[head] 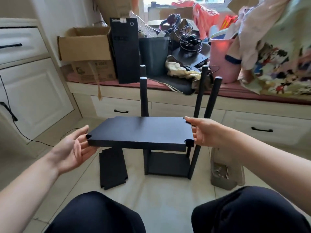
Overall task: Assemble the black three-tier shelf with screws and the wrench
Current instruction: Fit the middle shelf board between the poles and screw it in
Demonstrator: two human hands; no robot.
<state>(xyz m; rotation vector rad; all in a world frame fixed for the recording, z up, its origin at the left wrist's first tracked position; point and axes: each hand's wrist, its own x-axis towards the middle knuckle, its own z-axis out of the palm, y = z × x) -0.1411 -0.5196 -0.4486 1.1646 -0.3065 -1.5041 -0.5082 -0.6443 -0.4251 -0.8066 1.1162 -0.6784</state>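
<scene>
Flat black rectangular shelf panel (140, 132) held level above black four-pole frame (168, 158), left hand (74, 148) open-palmed at panel's left edge, right hand (203, 131) gripping its right edge, spare black panel (111, 167) on floor left of frame.

Pale tiled floor (161, 190): below the left hand (74, 148) lies a flat black panel (111, 167); under the right hand (205, 132) stand the shelf frame (166, 163) and a screw bag (222, 174).
</scene>
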